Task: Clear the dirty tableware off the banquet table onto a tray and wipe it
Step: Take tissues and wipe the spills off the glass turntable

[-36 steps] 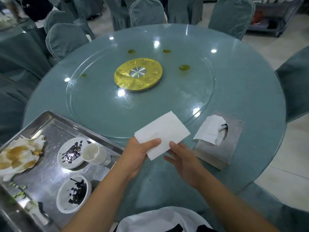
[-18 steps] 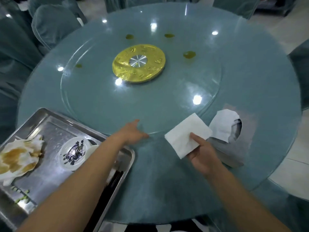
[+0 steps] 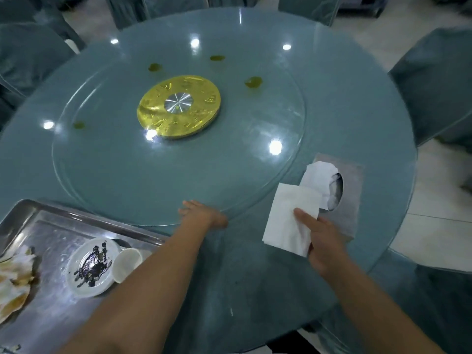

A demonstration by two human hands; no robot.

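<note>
My right hand pinches a folded white tissue just above the near right part of the round teal table. My left hand lies flat, fingers straight, on the near edge of the glass turntable. Several yellow-green spills dot the turntable around its gold hub. At the near left a steel tray holds a dirty white dish, a white cup on its side and stained crumpled napkins.
A grey tissue box with a tissue sticking out lies right of my right hand. Teal-covered chairs ring the table, one close at the right. Light tiled floor shows beyond the right edge.
My left hand let go of the tissue and moved onto the turntable's edge. My right hand kept the tissue and carried it right, toward the tissue box. The camera tilted closer to the table.
</note>
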